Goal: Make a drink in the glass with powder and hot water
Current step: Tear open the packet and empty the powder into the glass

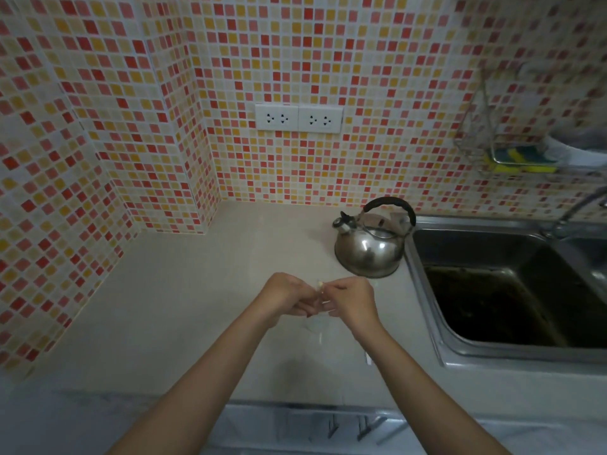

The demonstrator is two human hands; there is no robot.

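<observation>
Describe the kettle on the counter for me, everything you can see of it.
The kettle is a squat, rounded stovetop type in shiny, mirror-like metal. A black arched handle rises over the top, a short spout with a dark cap points left, and a lid sits on its dome. It stands upright on the pale counter, beside the left rim of the steel sink, before the mosaic tile wall. Neither hand touches it; both are busy nearer the camera. Whether it holds water cannot be seen.

A: Counter status?
B: Pale, flat, bounded by tiled walls at back and left. Sink is set into it at right.
A: What's carried?
B: Steel kettle, stood upright just beside the sink rim. A clear glass is seen near the front, mostly hidden, hard to make out.
</observation>
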